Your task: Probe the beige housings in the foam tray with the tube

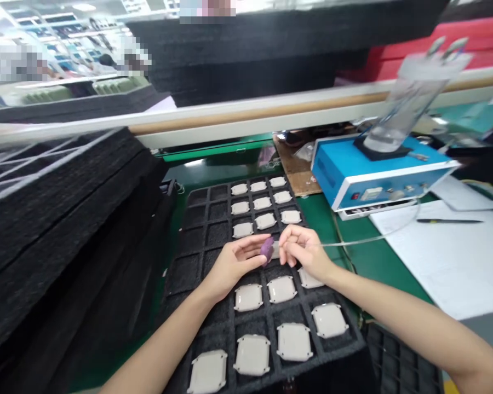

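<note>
Hands [269, 257] meet over a black foam tray [176, 279] near the front edge of a green worktop [324, 224]. Between them sits a small purple object [267, 250], its exact kind hard to make out at this angle. The open left hand [234, 265] reaches in from the tray's left side with fingers spread, their tips at the object. The right hand [304, 251] has its fingers curled close against the object's other side, though the view does not settle whether they grip it. A thin clear tube [365, 241] runs from the right hand to a blue bench unit [378, 183] near the worktop's back edge, which carries an upright clear cylinder [411, 104] on a black base. Cream square parts [248, 297] fill the tray's cells in rows, with the cells along its left side bare. White paper [456, 257] lies at the right with a black pen [447, 221] on it. Stacked black foam trays [61, 219] rise along the left.
</note>
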{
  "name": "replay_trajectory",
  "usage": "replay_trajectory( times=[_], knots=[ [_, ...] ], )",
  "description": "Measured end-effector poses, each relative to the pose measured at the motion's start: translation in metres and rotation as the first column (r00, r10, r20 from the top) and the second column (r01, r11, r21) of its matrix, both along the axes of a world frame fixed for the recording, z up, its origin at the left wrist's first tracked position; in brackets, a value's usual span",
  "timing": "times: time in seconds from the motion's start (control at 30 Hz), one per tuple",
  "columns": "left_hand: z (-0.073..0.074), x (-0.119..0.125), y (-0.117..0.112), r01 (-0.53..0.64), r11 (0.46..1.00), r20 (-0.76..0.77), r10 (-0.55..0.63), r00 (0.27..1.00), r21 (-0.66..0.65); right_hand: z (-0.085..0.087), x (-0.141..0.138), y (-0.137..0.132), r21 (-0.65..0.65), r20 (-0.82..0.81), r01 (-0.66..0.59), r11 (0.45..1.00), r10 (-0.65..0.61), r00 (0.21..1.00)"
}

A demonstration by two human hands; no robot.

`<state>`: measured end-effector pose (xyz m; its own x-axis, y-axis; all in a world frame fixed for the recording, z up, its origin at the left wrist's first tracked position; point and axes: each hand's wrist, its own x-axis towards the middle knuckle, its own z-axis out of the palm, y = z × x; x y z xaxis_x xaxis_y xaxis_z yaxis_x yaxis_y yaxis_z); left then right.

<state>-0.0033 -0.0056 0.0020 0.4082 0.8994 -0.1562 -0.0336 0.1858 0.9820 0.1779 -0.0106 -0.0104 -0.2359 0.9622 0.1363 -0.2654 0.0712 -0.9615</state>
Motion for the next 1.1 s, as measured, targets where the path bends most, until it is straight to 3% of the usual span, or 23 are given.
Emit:
replay_trajectory(
  times=[0.23, 0.67, 1.1],
  knots=[
    [0.0031, -0.0014, 0.003, -0.02, 0.998, -0.079, 0.016, 0.997, -0.053, -0.0046, -0.0021, 0.007, -0.02, -0.049, -0.041, 0.999, 0.04, 0.998],
    [0.0033, -0.0021, 0.0029, 0.004, 0.999, -0.087, -0.008, 0.996, -0.041, -0.0066, -0.0012, 0.0068, -0.037, -0.041, -0.06, 0.998, 0.058, 0.997],
    [0.0024, -0.0001, 0.0011, 0.005, 1.0, -0.046, -0.005, 0.999, -0.002, 0.0029, -0.001, 0.0017, -0.026, 0.012, -0.027, 0.999, 0.028, 1.0]
  ],
)
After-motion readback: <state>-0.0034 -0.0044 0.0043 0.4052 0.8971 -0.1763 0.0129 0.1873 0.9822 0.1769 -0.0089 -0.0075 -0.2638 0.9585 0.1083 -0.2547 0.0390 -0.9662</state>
